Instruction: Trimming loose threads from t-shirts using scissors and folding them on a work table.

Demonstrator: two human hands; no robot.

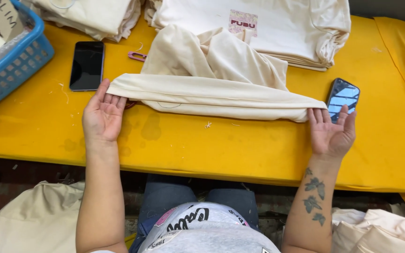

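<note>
A cream garment (212, 89) lies on the yellow table (202, 145), its near edge folded into a long band. My left hand (101, 115) lies palm up at the band's left end, fingertips touching or tucked under the cloth. At the right end my right hand (331, 133) also rests palm up, fingers against the fabric. Neither hand grips anything; the fingers are spread.
A black phone (87, 65) lies to the left, another phone (342, 97) beside my right hand. Stacks of folded cream garments (282, 33) sit at the back, one (94, 16) at back left. A blue basket (10, 65) stands far left. Pink clippers (137, 56) peek out behind the cloth.
</note>
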